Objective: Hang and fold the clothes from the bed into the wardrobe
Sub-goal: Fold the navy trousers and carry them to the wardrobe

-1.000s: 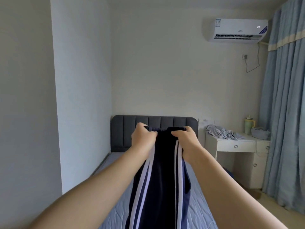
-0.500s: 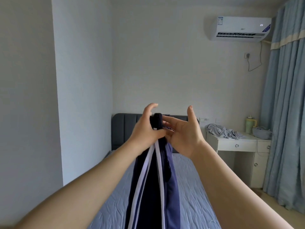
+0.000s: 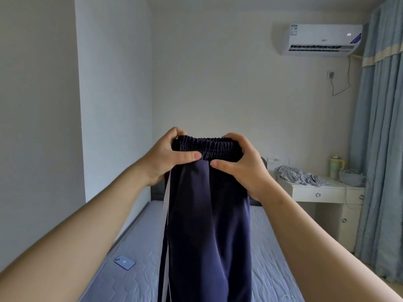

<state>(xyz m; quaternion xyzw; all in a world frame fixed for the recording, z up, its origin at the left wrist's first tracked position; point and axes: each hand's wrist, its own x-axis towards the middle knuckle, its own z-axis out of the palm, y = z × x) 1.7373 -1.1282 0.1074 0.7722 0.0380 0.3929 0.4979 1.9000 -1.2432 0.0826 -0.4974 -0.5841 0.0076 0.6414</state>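
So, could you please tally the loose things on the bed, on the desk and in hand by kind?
Trousers: 1
Phone: 1
Grey garment: 1
Bottle: 1
Grey bag, kind unclear: 1
Total: 5

Navy trousers [image 3: 207,225], held up by waistband: left hand [image 3: 168,158], right hand [image 3: 242,168] both gripping. Bed [image 3: 135,247] below; phone [image 3: 124,262] on it.

Occlusions / cut-offs

Legs of the trousers [image 3: 207,225] run off the bottom edge. headboard [image 3: 157,189]: mostly behind them, slivers only. Fingers of left hand [image 3: 168,158] and right hand [image 3: 244,168] hidden behind waistband [image 3: 209,147]. air conditioner [image 3: 322,39] label unreadable. curtain [image 3: 379,149] clipped at right.
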